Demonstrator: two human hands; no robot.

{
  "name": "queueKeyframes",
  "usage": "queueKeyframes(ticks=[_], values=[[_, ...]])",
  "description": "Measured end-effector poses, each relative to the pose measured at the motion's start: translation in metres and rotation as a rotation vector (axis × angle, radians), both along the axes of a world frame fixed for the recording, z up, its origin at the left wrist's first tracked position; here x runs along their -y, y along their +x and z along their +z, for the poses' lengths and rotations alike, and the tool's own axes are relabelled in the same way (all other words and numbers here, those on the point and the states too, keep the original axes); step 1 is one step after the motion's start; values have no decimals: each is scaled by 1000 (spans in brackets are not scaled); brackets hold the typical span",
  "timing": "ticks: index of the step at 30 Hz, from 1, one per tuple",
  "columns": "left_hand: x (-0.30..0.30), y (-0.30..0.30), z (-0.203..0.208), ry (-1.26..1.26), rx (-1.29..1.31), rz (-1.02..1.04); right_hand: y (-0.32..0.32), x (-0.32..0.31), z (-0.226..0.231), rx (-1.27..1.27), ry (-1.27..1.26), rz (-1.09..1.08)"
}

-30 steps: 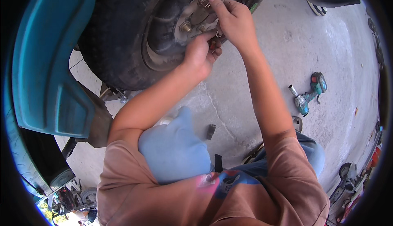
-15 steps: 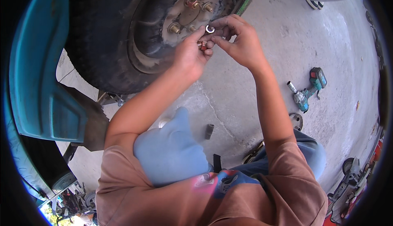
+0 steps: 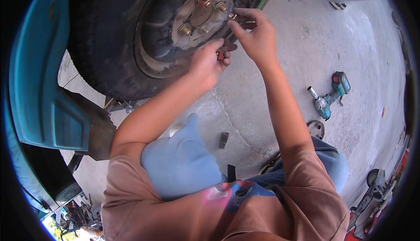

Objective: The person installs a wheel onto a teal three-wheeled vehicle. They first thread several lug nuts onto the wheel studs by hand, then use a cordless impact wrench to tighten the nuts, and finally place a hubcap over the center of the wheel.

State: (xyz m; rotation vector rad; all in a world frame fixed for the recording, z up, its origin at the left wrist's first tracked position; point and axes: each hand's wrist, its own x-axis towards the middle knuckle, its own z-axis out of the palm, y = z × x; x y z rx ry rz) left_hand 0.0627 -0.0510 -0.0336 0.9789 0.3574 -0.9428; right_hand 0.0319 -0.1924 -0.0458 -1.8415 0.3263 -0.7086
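A wheel with a black tyre (image 3: 103, 48) stands in front of me. Its pale hub (image 3: 192, 13) carries several brass-coloured studs or nuts, and one nut (image 3: 203, 1) bears red marking. Between thumb and fingertips, my right hand (image 3: 256, 33) pinches a lug nut (image 3: 232, 17) at the hub's right edge; whether it touches a stud is hidden. Just below the hub, my left hand (image 3: 208, 64) has its fingers curled round a red-marked lug nut (image 3: 220, 56), with the index finger stretched out. How many nuts lie in that palm cannot be made out.
A teal body panel (image 3: 41, 79) rises on the left. On the concrete floor lie a cordless impact wrench (image 3: 326, 103) to the right, a dark socket (image 3: 224, 140) near my knee and a round metal part (image 3: 316, 130) by my right arm. Wheeled metal equipment (image 3: 374, 188) stands lower right.
My hands have moved apart. The right one has gone up to the hub's edge with the lug nut, while the left has dropped slightly, its index finger extending.
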Motion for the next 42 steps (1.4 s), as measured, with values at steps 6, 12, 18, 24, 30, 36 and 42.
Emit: queueKeyframes(ticks=[6,12,18,24,30,36,42], values=[[-5,1,-12,-29,-13,45,22,-5,-2,-20,-139,-71],[-10,5,-1,-41,17,104,25,-5,-6,49,-280,-88],[-5,10,-6,-88,18,23,24,-5,-1,-19,-346,-103],[9,26,-38,-240,83,-140,25,-15,5,15,-235,-103],[26,21,-31,-169,117,-48,20,-12,0,-28,-218,-80],[26,22,-41,-156,149,-11,20,-18,5,-122,-228,-121],[29,21,-41,-127,211,-17,22,-20,2,-8,-154,-140]])
